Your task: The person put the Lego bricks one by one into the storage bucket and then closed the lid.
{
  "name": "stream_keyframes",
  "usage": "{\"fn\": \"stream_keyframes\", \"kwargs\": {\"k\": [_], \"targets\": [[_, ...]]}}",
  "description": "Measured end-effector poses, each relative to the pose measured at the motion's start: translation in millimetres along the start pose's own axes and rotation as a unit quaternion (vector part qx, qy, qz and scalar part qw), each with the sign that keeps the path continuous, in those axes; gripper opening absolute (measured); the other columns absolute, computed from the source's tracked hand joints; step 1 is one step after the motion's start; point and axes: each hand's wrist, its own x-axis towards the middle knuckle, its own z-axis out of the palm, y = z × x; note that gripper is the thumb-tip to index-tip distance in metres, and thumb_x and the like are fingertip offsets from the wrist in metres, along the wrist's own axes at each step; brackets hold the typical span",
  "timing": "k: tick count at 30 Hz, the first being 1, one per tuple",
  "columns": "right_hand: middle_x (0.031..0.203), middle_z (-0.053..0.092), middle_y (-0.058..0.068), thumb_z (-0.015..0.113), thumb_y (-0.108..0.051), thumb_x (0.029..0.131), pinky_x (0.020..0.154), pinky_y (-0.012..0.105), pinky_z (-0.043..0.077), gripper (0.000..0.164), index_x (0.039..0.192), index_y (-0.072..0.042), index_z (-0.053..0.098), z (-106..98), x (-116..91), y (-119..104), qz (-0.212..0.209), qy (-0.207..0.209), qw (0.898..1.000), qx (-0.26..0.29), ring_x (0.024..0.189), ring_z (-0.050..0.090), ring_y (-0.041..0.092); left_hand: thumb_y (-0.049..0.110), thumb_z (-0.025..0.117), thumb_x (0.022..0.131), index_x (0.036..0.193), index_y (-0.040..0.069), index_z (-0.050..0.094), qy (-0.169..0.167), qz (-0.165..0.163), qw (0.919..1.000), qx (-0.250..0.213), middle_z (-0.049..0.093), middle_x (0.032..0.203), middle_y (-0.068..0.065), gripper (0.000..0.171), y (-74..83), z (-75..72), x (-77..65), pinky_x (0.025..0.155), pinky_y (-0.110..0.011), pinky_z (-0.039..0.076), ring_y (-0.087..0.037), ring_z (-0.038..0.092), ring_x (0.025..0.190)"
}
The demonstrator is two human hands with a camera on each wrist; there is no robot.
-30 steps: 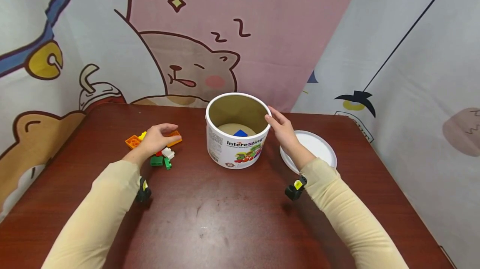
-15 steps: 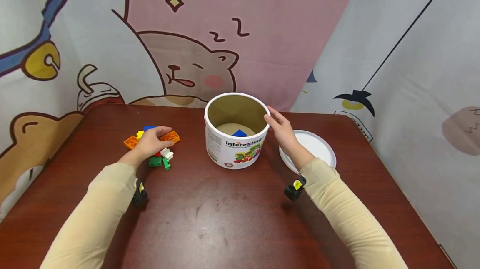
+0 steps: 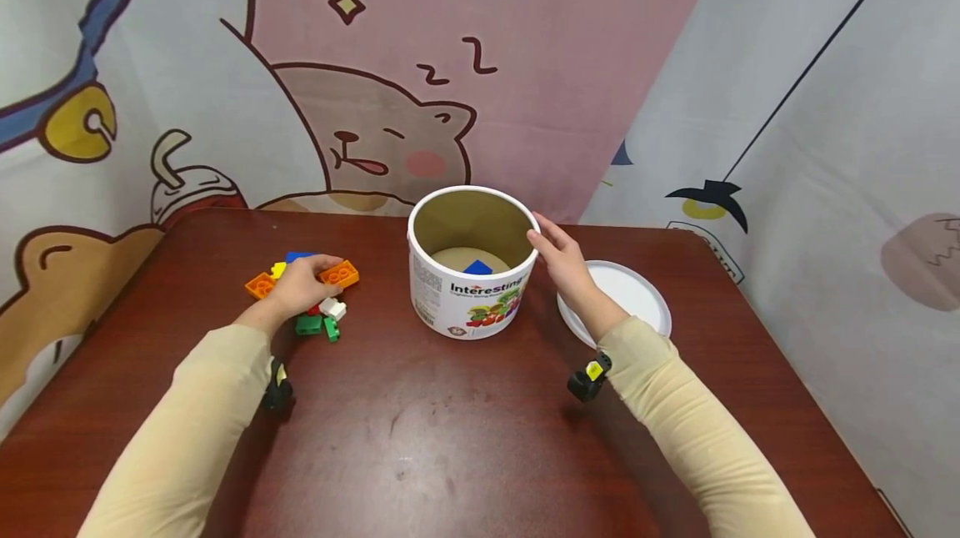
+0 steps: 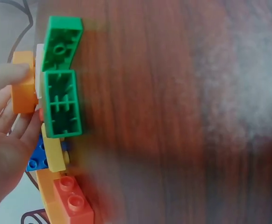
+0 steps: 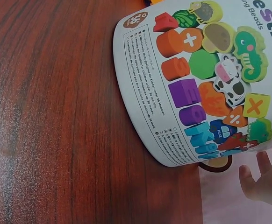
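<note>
My left hand (image 3: 298, 286) pinches an orange toy brick (image 3: 342, 274) at the right side of a small brick pile. In the left wrist view the thumb lies on this orange brick (image 4: 24, 95) and the other fingers are behind it. Around the hand are green bricks (image 3: 308, 324), a white brick (image 3: 333, 309), a yellow brick (image 3: 278, 270), a blue brick (image 3: 299, 257) and another orange brick (image 3: 260, 285). My right hand (image 3: 564, 264) rests against the right rim of a white bucket (image 3: 435, 296), its fingers fairly straight. Inside the bucket lies a blue piece (image 3: 477, 268).
A round white lid (image 3: 637, 300) lies flat on the brown table (image 3: 420, 429), right of the bucket and partly under the right forearm. Behind the table's far edge hangs a cartoon-printed cloth (image 3: 540, 62). A red brick (image 4: 75, 200) shows in the left wrist view.
My left hand has moved slightly left and closed on the orange brick, uncovering the blue brick behind it. The right hand and the bucket stay in place.
</note>
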Motion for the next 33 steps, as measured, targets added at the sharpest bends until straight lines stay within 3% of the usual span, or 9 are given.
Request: {"fn": "stream_keyframes", "kwargs": {"k": [4,7,11,14,21,29,33], "targets": [[0.146,0.040,0.013,0.047,-0.017,0.098,0.108,0.041,0.033,0.048,0.144,-0.009,0.036,-1,0,0,0.002,-0.001,1.000,-0.004,0.121,0.045,0.015,0.008,0.062,0.087,0.132,-0.005,0.047,0.010,0.004,0.9996,-0.025,0.049,0.132,-0.028,0.050,0.4,-3.2,0.8,0.098,-0.048,0.042,-0.040,0.049,0.116],[0.147,0.039,0.013,0.047,-0.017,0.098,0.109,0.040,0.033,0.049,0.144,-0.010,0.036,-1,0,0,0.004,-0.003,1.000,-0.005,0.124,0.043,0.018,0.010,0.062,0.086,0.131,-0.003,0.049,0.019,0.007,0.9991,-0.038,0.051,0.130,-0.026,0.049,1.9,-5.5,0.8,0.090,-0.039,0.046,-0.036,0.053,0.109],[0.146,0.040,0.013,0.047,-0.018,0.098,0.108,0.039,0.034,0.049,0.144,-0.010,0.036,-1,0,0,0.005,-0.002,1.000,-0.008,0.126,0.042,0.021,0.011,0.063,0.086,0.130,-0.001,0.051,0.029,0.009,0.9982,-0.051,0.054,0.129,-0.024,0.047,6.7,-9.1,-0.9,0.080,-0.023,0.045,-0.032,0.054,0.104],[0.146,0.040,0.013,0.047,-0.019,0.098,0.107,0.040,0.034,0.049,0.145,-0.011,0.035,-1,0,1,0.005,-0.001,1.000,-0.014,0.126,0.043,0.020,0.012,0.062,0.087,0.130,0.000,0.051,0.034,0.008,0.9980,-0.053,0.053,0.129,-0.023,0.046,11.1,-12.7,-2.4,0.077,-0.019,0.044,-0.032,0.053,0.104],[0.148,0.037,0.012,0.048,-0.018,0.097,0.110,0.041,0.031,0.050,0.145,-0.010,0.034,0,1,1,0.005,-0.002,1.000,-0.005,0.128,0.041,0.019,0.015,0.061,0.088,0.130,0.002,0.051,0.033,0.000,0.9974,-0.064,0.053,0.129,-0.022,0.045,21.7,-23.6,-1.9,0.078,-0.020,0.045,-0.032,0.053,0.105],[0.149,0.036,0.012,0.047,-0.017,0.098,0.111,0.042,0.030,0.050,0.145,-0.010,0.034,0,-1,1,0.005,-0.003,1.000,0.000,0.130,0.039,0.021,0.020,0.061,0.089,0.132,0.004,0.050,0.036,0.011,0.9967,-0.072,0.051,0.132,-0.020,0.047,43.4,-37.6,-1.2,0.094,-0.041,0.044,-0.032,0.051,0.110],[0.147,0.037,0.013,0.047,-0.018,0.098,0.110,0.042,0.031,0.050,0.145,-0.009,0.034,1,-2,0,0.003,-0.002,1.000,0.002,0.127,0.041,0.020,0.022,0.061,0.090,0.132,0.004,0.051,0.039,0.027,0.9963,-0.071,0.051,0.131,-0.020,0.047,55.0,-44.4,-2.1,0.093,-0.041,0.044,-0.031,0.051,0.110]]}}
